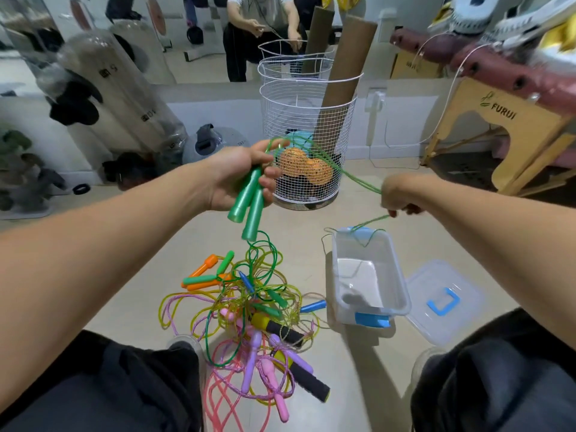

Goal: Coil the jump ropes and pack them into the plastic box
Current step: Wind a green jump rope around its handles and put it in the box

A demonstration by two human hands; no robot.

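Observation:
My left hand (240,179) grips the two green handles (249,205) of a green jump rope, held side by side and pointing down. Its thin green cord (343,171) runs from the top of that hand across to my right hand (397,196), which pinches it above the box. A loop of cord hangs from my right hand over the far rim of the clear plastic box (402,294), which stands open on the floor. A tangled pile of jump ropes (249,310) with orange, green, blue, pink, purple and black-yellow handles lies on the floor between my knees.
The box's clear lid (442,302) with a blue handle lies right of the box. A white wire basket (307,126) with cardboard tubes stands behind. A wooden massage table (511,129) is at the right, punching bags (118,98) at the left. A mirror shows a crouching person.

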